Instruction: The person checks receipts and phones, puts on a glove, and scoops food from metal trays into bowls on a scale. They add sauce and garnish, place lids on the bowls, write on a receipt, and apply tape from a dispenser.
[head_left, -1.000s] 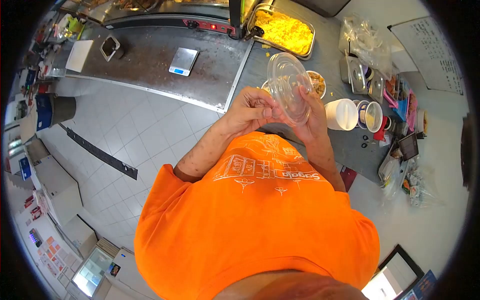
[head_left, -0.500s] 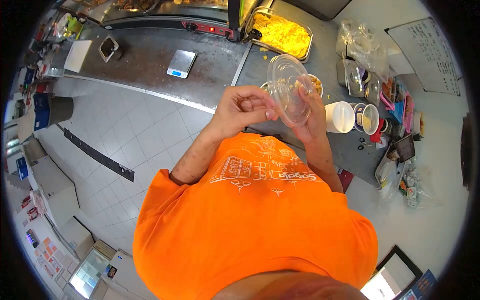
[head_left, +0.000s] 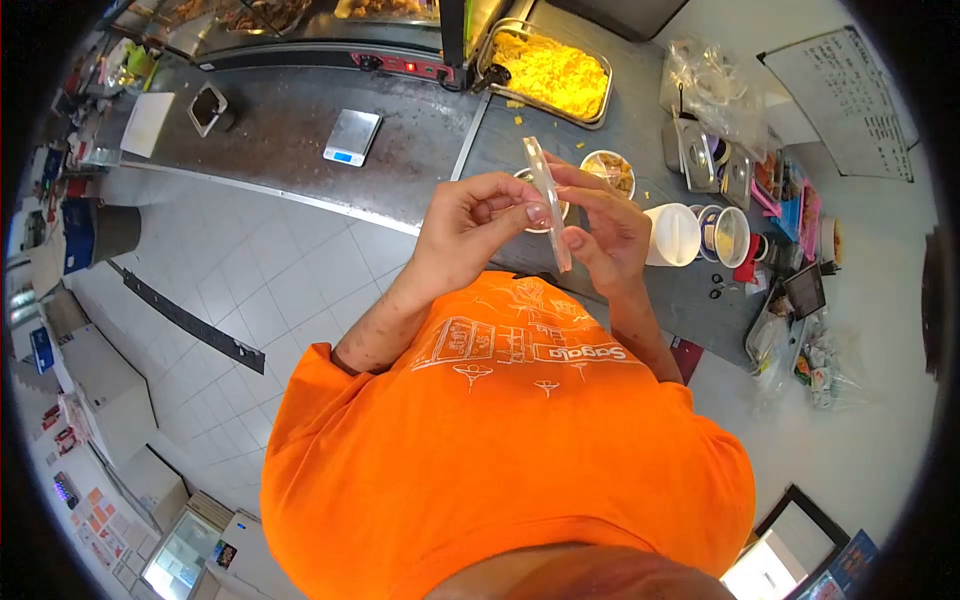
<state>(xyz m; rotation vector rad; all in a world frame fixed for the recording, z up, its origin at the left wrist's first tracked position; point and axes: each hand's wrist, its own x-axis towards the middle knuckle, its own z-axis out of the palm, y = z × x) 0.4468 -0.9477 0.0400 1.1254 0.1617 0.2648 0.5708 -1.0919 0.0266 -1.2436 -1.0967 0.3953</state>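
Between my hands is a stack of clear plastic lids (head_left: pixel 545 200), turned edge-on to the camera. My left hand (head_left: pixel 482 228) pinches its left face with thumb and fingertips. On the other side my right hand (head_left: pixel 608 228) grips the stack between thumb and fingers. Behind them on the counter stands a white bowl of food (head_left: pixel 610 172). A second white bowl (head_left: pixel 527 174) is mostly hidden by the lids and my fingers. To the right of my right hand lie white containers (head_left: pixel 675 235).
A metal tray of yellow food (head_left: pixel 550 72) sits at the back with a black utensil. Further left are a digital scale (head_left: pixel 352 138), a small metal container (head_left: pixel 208 109) and a white board (head_left: pixel 148 124). Metal containers (head_left: pixel 697 157) and plastic bags (head_left: pixel 715 90) stand at the right.
The lids have turned from showing their round face to edge-on. My left hand's fingers have closed onto them, and my right hand's fingers have shifted round the stack.
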